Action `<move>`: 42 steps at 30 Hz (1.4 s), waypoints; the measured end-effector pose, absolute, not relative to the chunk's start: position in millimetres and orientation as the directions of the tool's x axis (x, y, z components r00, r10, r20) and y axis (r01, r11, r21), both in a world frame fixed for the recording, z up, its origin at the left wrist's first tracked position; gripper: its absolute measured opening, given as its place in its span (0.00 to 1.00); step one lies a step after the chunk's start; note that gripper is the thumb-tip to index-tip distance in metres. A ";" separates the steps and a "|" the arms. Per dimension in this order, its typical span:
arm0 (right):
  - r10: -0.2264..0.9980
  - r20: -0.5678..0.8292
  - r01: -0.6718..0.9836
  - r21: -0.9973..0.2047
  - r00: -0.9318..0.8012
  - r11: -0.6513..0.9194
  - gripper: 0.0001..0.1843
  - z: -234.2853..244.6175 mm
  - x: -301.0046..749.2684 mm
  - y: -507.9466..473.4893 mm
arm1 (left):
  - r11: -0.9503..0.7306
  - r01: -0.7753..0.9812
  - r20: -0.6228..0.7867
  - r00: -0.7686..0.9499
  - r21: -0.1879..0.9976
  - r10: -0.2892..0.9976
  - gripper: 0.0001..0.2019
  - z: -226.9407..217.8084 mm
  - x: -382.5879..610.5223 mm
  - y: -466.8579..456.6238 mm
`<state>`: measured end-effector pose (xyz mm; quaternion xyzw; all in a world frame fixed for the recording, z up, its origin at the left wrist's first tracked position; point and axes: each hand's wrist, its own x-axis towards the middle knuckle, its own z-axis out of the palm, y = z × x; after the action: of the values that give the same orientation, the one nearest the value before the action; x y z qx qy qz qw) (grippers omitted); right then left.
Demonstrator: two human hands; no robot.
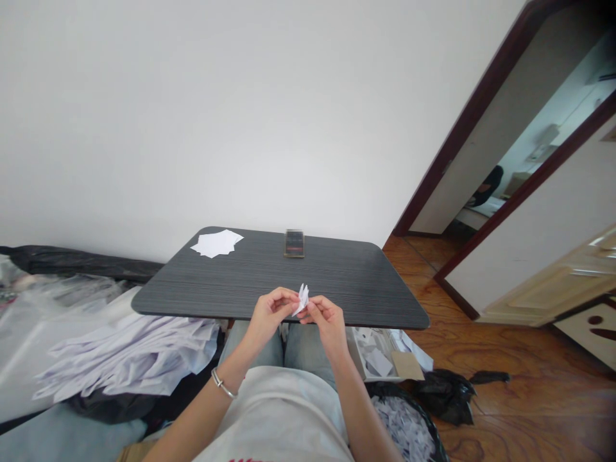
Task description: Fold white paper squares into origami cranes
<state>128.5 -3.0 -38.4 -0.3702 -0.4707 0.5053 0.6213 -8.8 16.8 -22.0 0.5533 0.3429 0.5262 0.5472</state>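
A small piece of folded white paper (302, 300) with pointed tips standing up is held between my two hands, just above the table's near edge. My left hand (273, 310) pinches its left side between thumb and fingers. On the right side, my right hand (326, 317) grips it the same way, with the fingers partly hidden behind the paper. Both hands are close together over the dark wood-grain table (231, 282). A loose stack of white paper sheets (216, 244) lies at the table's far left.
A small dark framed device (294, 244) stands at the table's back edge. Large paper piles (135, 353) lie at the left. At the right are a box with papers (378, 359), a bin of white paper pieces (404, 427) and a black plastic bag (445, 394) on the floor.
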 end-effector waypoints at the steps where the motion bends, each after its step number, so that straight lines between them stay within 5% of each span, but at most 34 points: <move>1: 0.975 0.216 -0.278 -0.935 0.051 0.222 0.11 -39.1 128.5 -2.6 | -0.198 -0.175 0.232 0.204 0.965 0.951 0.06 -22.1 -9.2 16.8; 36: 0.978 0.187 -0.330 -0.920 0.098 0.209 0.10 -44.3 128.3 -0.3 | -0.438 0.155 0.390 0.264 0.885 0.882 0.06 -19.7 -11.2 16.5; 42: 0.978 0.178 -0.311 -0.928 0.112 0.205 0.11 -45.3 128.0 0.3 | -0.376 0.142 0.335 0.248 0.916 0.909 0.08 -20.4 -9.0 13.9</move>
<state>128.0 0.3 -45.3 -0.3808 -0.4376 0.5025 0.6411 -9.0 13.9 -20.4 0.6796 0.3864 0.4758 0.4030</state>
